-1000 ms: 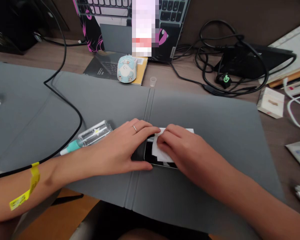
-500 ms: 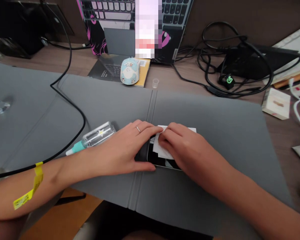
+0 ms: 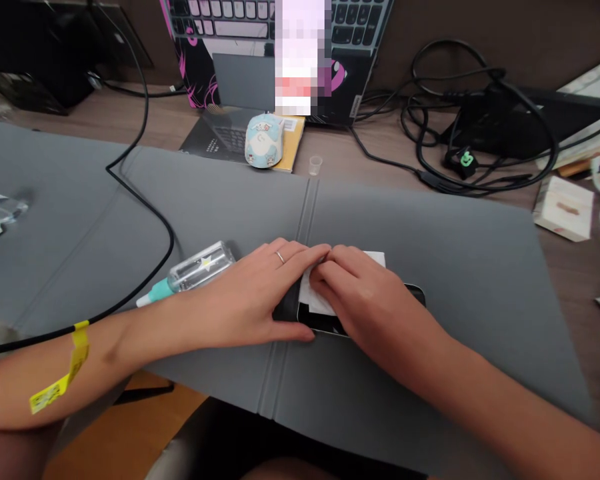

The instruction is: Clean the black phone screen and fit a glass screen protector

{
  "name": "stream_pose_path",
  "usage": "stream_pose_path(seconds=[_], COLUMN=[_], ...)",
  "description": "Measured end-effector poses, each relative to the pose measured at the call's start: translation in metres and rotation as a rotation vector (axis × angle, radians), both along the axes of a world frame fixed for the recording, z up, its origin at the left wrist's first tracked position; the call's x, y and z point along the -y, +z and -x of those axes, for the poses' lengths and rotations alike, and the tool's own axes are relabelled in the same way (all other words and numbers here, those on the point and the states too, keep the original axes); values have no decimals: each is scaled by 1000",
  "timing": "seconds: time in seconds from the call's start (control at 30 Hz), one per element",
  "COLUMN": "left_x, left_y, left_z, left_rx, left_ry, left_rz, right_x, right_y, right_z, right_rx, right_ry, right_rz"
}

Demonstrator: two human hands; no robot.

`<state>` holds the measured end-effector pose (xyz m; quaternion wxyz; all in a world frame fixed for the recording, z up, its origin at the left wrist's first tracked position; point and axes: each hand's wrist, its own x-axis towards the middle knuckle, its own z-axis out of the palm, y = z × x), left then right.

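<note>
A black smartphone (image 3: 329, 325) lies flat on the grey desk mat (image 3: 430, 233), its screen partly hidden by a white wipe (image 3: 318, 301). My left hand (image 3: 263, 293) braces the phone's left end, thumb along the near edge and index finger at the far edge. Curled fingers of my right hand (image 3: 353, 283) press the wipe onto the screen. The two hands meet at the fingertips. Beside my left wrist rests a clear bottle (image 3: 200, 267) with a teal collar and a star on it.
A laptop (image 3: 245, 80), with a bright pixelated patch over it, stands at the back. Before it are a light-blue mouse (image 3: 264, 141) and a small clear cup (image 3: 315, 165). A black cable (image 3: 147, 207) crosses the mat at left; more cables and a small white box (image 3: 564, 208) are at right.
My right hand has slid the wipe slightly left along the phone, uncovering the phone's right end. My left hand keeps its place on the phone. The view has shifted a little.
</note>
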<state>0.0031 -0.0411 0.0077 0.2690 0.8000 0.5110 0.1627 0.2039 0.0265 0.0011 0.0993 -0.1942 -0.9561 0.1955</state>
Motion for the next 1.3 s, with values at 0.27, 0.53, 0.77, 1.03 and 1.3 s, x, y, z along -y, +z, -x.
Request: stream_pose_path(seconds=[0.27, 0.53, 0.77, 1.03, 1.3], left_x=[1, 3, 1, 2, 3], left_y=[-4, -3, -4, -6, -6], left_z=[2, 4, 3, 4, 4], left_rx=[-53, 19, -3, -22, -59], left_ry=[-10, -59, -74, -84, -79], left_rz=[-19, -41, -90, -127, -136], right_x=[-4, 11, 0, 11, -14], right_y=[-6, -2, 5, 2, 19], right_z=[1, 0, -26, -7, -34], right_rx=[-60, -131, 120, -32, 164], right_ry=[-13, 189, 154, 227, 114], right_rz=[-15, 61, 44, 55, 164])
